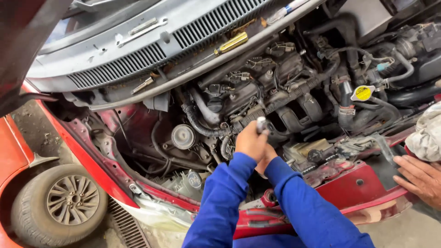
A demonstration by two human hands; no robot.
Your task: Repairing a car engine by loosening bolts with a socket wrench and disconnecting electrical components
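Both my arms, in blue sleeves, reach into the open engine bay (285, 92) of a red car. My left hand (250, 141) is closed around a silvery metal tool (261, 124) whose rounded end sticks up above the fist, just in front of the engine's intake pipes. Just below and behind it, my right hand (267, 159) is mostly hidden by the left. Whether it grips anything is unclear.
Another person's hand (420, 177) rests on the red front panel (363, 183) at the right, beside a dirty white rag (427, 135). A yellow-handled screwdriver (232, 43) lies on the grey cowl grille (138, 59). A yellow cap (363, 93) sits at the right. A front wheel (73, 200) is at the lower left.
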